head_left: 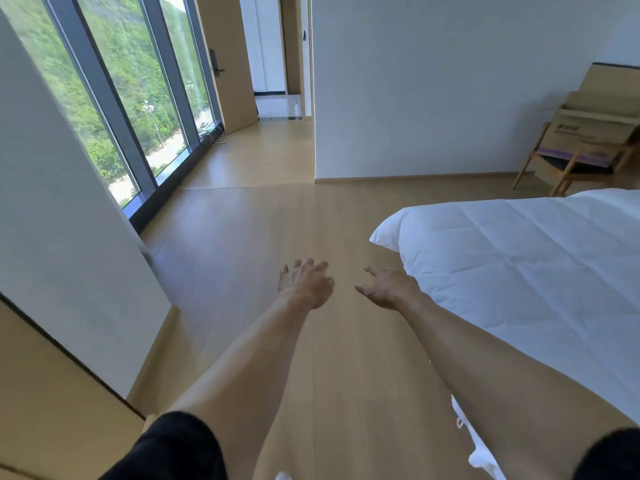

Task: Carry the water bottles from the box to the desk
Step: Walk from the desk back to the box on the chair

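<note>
Pale wooden floor (263,216) runs through the room into a corridor at the far end. Tall dark-framed windows (131,98) on the left show a green slope and let in daylight. A white wall (433,98) stands ahead. A bed (526,258) with a white quilt fills the right side. A wooden chair (568,161) stands in the far right corner. A wooden door (228,64) stands open beside the windows.

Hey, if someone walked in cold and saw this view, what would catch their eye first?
Two bare arms stretch forward over the wooden floor, left hand and right hand both open and holding nothing. A white bed fills the right side, tall windows line the left, and a cardboard box sits on a chair at far right.
</note>
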{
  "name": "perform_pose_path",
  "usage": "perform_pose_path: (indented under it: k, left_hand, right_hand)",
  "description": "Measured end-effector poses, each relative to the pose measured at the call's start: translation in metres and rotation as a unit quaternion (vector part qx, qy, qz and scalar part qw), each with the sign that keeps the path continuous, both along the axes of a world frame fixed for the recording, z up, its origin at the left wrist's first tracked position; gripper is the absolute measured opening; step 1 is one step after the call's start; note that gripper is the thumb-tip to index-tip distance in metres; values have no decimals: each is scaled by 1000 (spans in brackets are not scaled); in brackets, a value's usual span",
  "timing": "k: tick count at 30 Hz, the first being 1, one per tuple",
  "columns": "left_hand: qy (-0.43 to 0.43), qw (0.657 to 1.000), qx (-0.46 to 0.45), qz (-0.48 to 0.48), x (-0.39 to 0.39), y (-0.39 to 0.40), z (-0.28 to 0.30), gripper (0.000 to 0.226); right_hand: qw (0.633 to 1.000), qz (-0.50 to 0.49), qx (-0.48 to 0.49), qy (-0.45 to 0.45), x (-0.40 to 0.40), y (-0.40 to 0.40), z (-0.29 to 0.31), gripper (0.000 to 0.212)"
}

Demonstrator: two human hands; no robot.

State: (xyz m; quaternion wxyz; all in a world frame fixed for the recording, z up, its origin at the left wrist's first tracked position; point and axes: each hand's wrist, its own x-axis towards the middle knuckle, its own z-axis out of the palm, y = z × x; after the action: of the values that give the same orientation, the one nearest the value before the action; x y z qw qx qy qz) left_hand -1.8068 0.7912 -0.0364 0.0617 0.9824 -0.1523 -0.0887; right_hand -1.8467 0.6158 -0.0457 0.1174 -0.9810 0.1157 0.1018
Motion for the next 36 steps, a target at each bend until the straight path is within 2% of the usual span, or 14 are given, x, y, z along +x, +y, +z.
perform_pose_path:
  k: [7, 16, 27, 36]
  left_hand:
    - [3, 1000, -14, -13, 133, -11, -12, 50]
    - [-8, 998, -23, -49, 321, -14, 1, 50]
    - [11, 998, -13, -62, 472, -51, -21, 51]
    - [5, 999, 1, -40, 609, -117, -16, 52]
  right_hand:
    - [1000, -24, -2, -5, 113, -15, 1, 64]
    - [997, -72, 2, -8, 272, -14, 17, 61]
    - [996, -83, -17, -2, 417, -55, -1, 63]
    - [998, -68, 16, -6, 578, -123, -15, 63]
